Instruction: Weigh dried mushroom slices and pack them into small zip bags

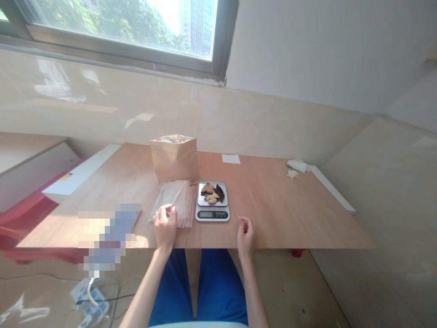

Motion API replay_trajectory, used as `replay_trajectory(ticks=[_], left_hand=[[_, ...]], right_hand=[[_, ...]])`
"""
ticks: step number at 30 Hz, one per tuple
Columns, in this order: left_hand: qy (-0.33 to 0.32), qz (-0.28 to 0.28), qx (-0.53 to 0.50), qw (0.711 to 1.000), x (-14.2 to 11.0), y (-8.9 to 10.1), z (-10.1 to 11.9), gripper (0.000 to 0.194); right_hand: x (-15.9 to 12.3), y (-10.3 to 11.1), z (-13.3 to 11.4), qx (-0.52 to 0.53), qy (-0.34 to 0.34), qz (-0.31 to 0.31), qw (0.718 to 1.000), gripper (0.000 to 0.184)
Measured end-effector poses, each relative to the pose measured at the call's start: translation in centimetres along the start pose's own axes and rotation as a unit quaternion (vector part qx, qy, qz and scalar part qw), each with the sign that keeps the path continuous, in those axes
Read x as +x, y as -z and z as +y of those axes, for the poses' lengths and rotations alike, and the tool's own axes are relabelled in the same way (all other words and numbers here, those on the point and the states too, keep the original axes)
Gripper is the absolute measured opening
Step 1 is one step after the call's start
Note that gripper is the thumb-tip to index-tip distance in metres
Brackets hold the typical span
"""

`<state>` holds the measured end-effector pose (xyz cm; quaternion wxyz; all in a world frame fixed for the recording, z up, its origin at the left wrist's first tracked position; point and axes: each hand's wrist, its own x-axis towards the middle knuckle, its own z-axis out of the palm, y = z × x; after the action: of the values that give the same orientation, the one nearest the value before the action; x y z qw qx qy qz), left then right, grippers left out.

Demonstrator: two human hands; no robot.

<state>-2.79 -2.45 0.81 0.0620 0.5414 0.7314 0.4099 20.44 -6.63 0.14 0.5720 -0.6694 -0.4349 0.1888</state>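
Note:
A small kitchen scale [212,215] stands at the middle of the table with several dried slices [212,193], some tan and some dark, on its plate. Left of it lies a stack of clear zip bags [174,196] with red seal strips. My left hand [165,226] rests on the near left part of this stack, fingers bent and slightly apart, gripping nothing visible. To the right of the scale, my right hand [246,234] lies at the table edge with its fingers curled in, touching no other object. Behind the bags a brown kraft pouch [175,160] stands upright with its silvery mouth open.
The wooden table [283,205] backs onto a tiled wall. A white paper [231,158] lies at its rear, crumpled tissue [296,166] at the back right. A blurred-out object [111,234] is at the front left, above a power strip [89,300] and cables on the floor.

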Motion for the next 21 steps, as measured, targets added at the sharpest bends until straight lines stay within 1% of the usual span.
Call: replay_trajectory(ticks=[2,3,4,5,6,7,8,10,12,13,15,16,17,18,19,21], left_hand=[[-0.001,0.072,-0.041,0.997,-1.0,0.9,0.9,0.027],[-0.012,0.092,-0.077,0.993,-1.7,1.4,1.7,0.026],[-0.028,0.084,-0.114,0.99,-2.3,1.8,2.5,0.024],[-0.046,0.055,-0.148,0.986,-2.9,2.3,3.4,0.023],[-0.06,0.01,-0.176,0.983,-3.4,2.6,4.4,0.021],[-0.074,-0.039,-0.196,0.977,-3.8,3.0,5.3,0.02],[-0.083,-0.08,-0.212,0.97,-4.0,3.2,6.0,0.019],[-0.082,-0.127,-0.226,0.962,-4.0,3.6,7.1,0.018],[-0.078,-0.147,-0.219,0.961,-3.4,4.0,7.4,0.019],[-0.073,-0.144,-0.209,0.965,-3.0,4.3,7.3,0.02],[-0.053,-0.108,-0.18,0.976,-2.1,5.2,6.9,0.02],[-0.036,-0.079,-0.165,0.983,-1.6,5.6,6.8,0.019],[-0.023,-0.057,-0.151,0.987,-1.1,6.1,6.7,0.017],[-0.014,-0.049,-0.141,0.989,-0.6,6.6,6.7,0.015],[-0.006,-0.052,-0.132,0.99,-0.2,7.0,6.7,0.016],[0.02,-0.08,-0.125,0.989,0.6,7.4,7.1,0.018]], right_hand=[[-0.8,-0.6,-2.3,0.067,-0.04,-0.068,0.995,0.028],[-1.3,-1.0,-3.7,0.103,-0.05,-0.112,0.987,0.029],[-1.8,-1.7,-5.1,0.132,-0.046,-0.16,0.977,0.03],[-2.4,-2.3,-6.5,0.151,-0.031,-0.209,0.966,0.029],[-2.8,-3.0,-7.8,0.162,-0.016,-0.251,0.954,0.027],[-3.2,-3.7,-8.9,0.169,-0.006,-0.28,0.945,0.025],[-3.4,-4.3,-9.8,0.17,0.0,-0.297,0.94,0.024],[-3.5,-5.1,-10.8,0.158,0.009,-0.297,0.942,0.022],[-3.0,-5.2,-10.8,0.132,0.026,-0.279,0.951,0.024],[-2.5,-5.1,-10.5,0.116,0.032,-0.266,0.956,0.026],[-1.3,-4.6,-9.7,0.086,0.017,-0.224,0.971,0.029],[-0.6,-4.3,-9.3,0.071,0.0,-0.202,0.977,0.03],[0.1,-3.9,-9.0,0.056,-0.016,-0.185,0.981,0.031],[0.8,-3.6,-8.8,0.046,-0.026,-0.182,0.982,0.032],[1.4,-3.3,-8.7,0.039,-0.027,-0.199,0.979,0.033],[2.4,-2.8,-8.6,0.036,-0.002,-0.279,0.96,0.032]])
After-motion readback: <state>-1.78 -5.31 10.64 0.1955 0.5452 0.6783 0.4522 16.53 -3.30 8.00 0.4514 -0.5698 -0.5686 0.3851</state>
